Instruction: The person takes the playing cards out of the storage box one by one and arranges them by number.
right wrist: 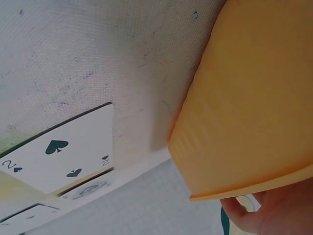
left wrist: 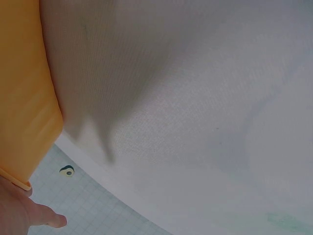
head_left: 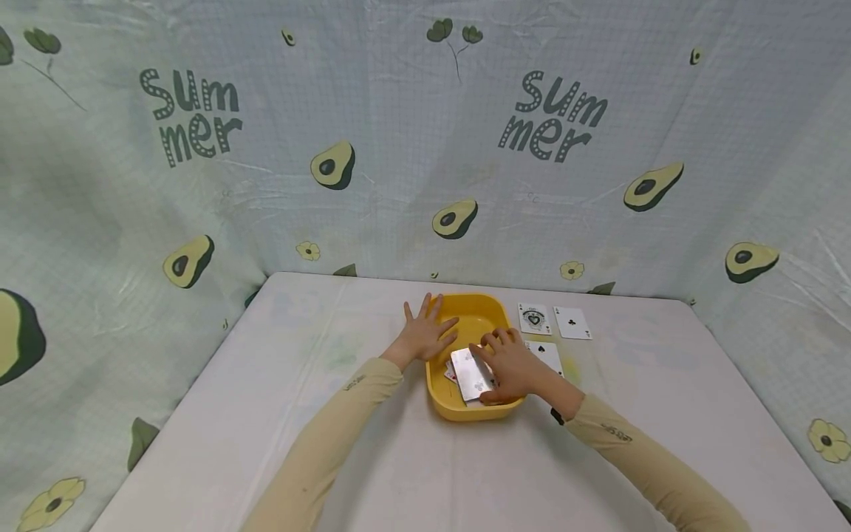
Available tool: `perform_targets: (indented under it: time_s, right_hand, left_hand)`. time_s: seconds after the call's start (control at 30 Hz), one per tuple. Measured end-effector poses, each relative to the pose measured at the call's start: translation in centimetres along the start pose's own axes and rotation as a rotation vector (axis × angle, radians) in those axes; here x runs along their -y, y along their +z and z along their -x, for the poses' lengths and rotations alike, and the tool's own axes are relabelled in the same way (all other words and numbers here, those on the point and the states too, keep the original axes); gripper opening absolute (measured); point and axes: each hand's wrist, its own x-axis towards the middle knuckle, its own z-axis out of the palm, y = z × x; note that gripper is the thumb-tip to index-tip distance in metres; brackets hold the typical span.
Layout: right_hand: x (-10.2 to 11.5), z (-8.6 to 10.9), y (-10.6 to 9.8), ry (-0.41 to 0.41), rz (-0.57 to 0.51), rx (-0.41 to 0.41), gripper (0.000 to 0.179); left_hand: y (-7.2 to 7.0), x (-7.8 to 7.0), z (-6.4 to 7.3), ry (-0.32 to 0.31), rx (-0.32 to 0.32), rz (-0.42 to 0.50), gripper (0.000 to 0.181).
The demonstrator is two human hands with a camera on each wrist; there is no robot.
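Observation:
A yellow plastic bin (head_left: 472,415) stands on the table with several playing cards inside. My left hand (head_left: 420,336) lies at the bin's left rim, fingers spread, holding nothing. My right hand (head_left: 512,363) reaches over the right rim, with curved fingers and thumb gripping a pale playing card (head_left: 470,375) at its edges. Another card with red print (head_left: 450,372) peeks out beneath it. Outside the bin, to the right, lies a two of spades (right wrist: 73,152), face up. In the left wrist view only part of the left hand (left wrist: 19,210) shows beside the bin wall (left wrist: 24,88).
Behind the two of spades lie an ornate ace (head_left: 535,319) and an ace of clubs (head_left: 572,323), side by side. A white cloth covers the table (head_left: 319,369). A patterned avocado curtain (head_left: 399,133) hangs at the back and both sides.

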Motion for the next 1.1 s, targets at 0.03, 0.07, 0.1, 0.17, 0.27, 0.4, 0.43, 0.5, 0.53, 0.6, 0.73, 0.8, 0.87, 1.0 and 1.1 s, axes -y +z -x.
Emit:
perform_targets:
  time_s: [0.03,0.07,0.1,0.17,0.27,0.4,0.43,0.5,0.53,0.6,0.73,0.8,0.87,1.0,1.1]
  right_hand:
    - [0.0,0.1,-0.1,-0.002,0.009,-0.012,0.083]
    - [0.0,0.2,-0.1,-0.005,0.016,-0.026,0.082]
    - [0.0,0.2,-0.2,-0.009,0.025,-0.041,0.081]
    - [-0.1,0.4,-0.3,-0.009,0.040,-0.065,0.081]
    - [-0.1,0.6,-0.4,0.006,0.056,-0.081,0.082]
    - [-0.3,0.9,-0.7,0.044,0.054,-0.072,0.085]
    - [-0.4,1.0,-0.8,0.052,0.053,-0.070,0.085]
    - [-0.5,1.2,-0.9,0.059,0.045,-0.079,0.085]
    - [-0.5,1.4,-1.0,0.061,0.047,-0.083,0.084]
    - [-0.7,1.6,-1.1,0.059,0.057,-0.098,0.083]
    - [-1.1,2.0,-1.4,0.068,0.067,-0.113,0.080]
    - [-1.3,2.2,-1.5,0.084,0.060,-0.111,0.080]
    - [-1.5,2.5,-1.7,0.103,0.047,-0.106,0.081]
    - [-1.9,3.0,-2.2,0.121,0.022,-0.116,0.081]
    - [-2.3,3.6,-2.6,0.115,0.005,-0.138,0.080]
  left_hand:
    - [0.0,0.0,0.0,0.002,0.000,0.001,0.046]
    - [0.1,0.0,0.0,0.003,0.000,0.002,0.046]
    - [0.1,0.0,0.0,0.004,0.001,0.004,0.046]
    - [0.2,0.1,-0.1,0.006,-0.002,0.009,0.046]
    - [0.2,0.1,-0.1,0.007,-0.002,0.017,0.046]
    - [0.2,0.1,-0.2,0.007,-0.002,0.021,0.046]
    - [0.2,0.1,-0.3,0.005,-0.001,0.021,0.046]
    - [0.3,0.1,-0.3,0.001,0.005,0.021,0.046]
    - [0.3,0.1,-0.4,-0.001,0.007,0.021,0.047]
    - [0.3,0.1,-0.4,-0.005,0.013,0.021,0.047]
    - [0.3,0.1,-0.5,-0.008,0.012,0.024,0.047]
    - [0.3,0.1,-0.5,-0.004,0.008,0.030,0.046]
    - [0.3,0.1,-0.5,0.000,0.007,0.034,0.046]
    - [0.2,0.1,-0.4,0.005,0.006,0.039,0.046]
    - [0.1,0.1,-0.4,0.002,0.008,0.040,0.046]
